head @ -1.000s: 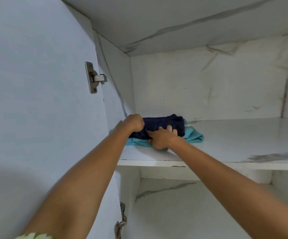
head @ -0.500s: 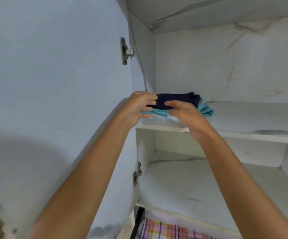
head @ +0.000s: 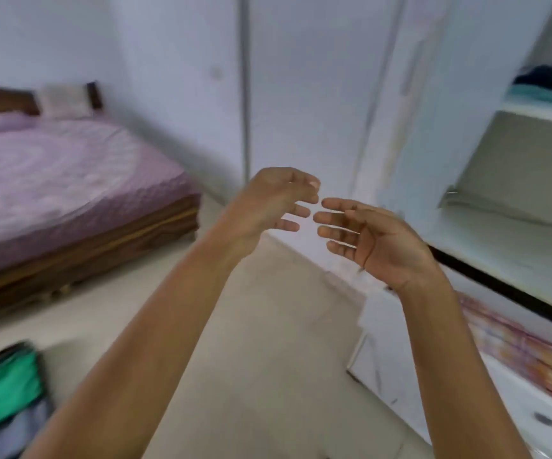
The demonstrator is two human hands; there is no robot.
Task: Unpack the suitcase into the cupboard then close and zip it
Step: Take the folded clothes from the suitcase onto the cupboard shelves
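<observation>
My left hand (head: 269,202) and my right hand (head: 370,235) hang in mid air in front of me, fingertips almost meeting, fingers relaxed and holding nothing. The cupboard (head: 512,226) stands open at the right. On its upper shelf a folded navy garment (head: 547,79) lies on top of a folded teal one (head: 546,96). The open suitcase (head: 6,402) is at the bottom left on the floor, blurred, with a green garment (head: 1,389) and a grey garment (head: 13,432) in it.
A bed (head: 62,190) with a purple cover and a wooden frame fills the left side. The cupboard's open door (head: 400,127) stands between my hands and the shelves. A patterned cloth (head: 526,349) lies on a low shelf. Beige floor (head: 268,342) stretches below my arms.
Both hands let go of the navy garment on the shelf and drew back, empty. My view swung left and down, bringing the bed, floor and suitcase into sight.
</observation>
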